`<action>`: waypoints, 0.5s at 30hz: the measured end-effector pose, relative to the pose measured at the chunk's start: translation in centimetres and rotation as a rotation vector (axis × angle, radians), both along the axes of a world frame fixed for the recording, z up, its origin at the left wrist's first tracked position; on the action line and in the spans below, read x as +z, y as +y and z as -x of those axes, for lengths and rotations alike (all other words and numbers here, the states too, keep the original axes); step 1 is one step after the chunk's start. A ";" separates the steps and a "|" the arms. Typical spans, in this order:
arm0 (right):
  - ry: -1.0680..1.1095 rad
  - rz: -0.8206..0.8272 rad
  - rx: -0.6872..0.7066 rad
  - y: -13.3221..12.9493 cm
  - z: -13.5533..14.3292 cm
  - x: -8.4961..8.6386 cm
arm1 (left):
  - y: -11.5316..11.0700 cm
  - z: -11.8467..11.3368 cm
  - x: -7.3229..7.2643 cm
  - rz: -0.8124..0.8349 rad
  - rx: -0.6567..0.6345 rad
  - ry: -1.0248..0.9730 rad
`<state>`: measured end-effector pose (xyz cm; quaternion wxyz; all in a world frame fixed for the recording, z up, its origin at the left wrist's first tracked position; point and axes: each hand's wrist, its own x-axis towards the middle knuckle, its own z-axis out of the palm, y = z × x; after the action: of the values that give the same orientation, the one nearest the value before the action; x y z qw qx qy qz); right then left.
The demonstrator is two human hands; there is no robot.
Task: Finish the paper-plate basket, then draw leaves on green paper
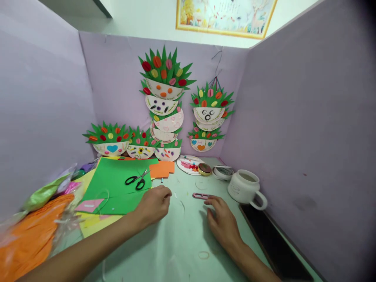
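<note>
My left hand (155,205) is closed above the table, just right of the green paper sheets (117,176). Its fingers are curled in, and anything they hold is hidden. Black-handled scissors (138,180) lie on the green paper, beyond that hand. On the other side, my right hand (223,223) rests low over the table, thumb and fingers apart. Its fingertips reach the right end of a small pink cutter (200,196); whether they touch it I cannot tell. Orange paper pieces (160,169) lie at the edge of the green sheets.
A white mug (244,186) stands at right, beside a long dark flat object (273,243). Near the back are a round tin (205,169), a coiled white cord (223,172) and a decorated paper plate (189,164). Bagged orange material (35,231) lies left. Paper flower baskets (164,92) hang behind.
</note>
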<state>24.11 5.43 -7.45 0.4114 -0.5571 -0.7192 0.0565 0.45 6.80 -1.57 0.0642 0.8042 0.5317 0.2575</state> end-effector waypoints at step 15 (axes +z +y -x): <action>-0.053 -0.244 0.165 3.2 -3.5 -4.1 | 6.9 -1.1 1.1 0.195 0.194 0.384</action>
<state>27.66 8.64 -11.55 0.4510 -0.4432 -0.7746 -0.0124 1.51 13.70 -0.51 0.0140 0.7735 0.6314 0.0524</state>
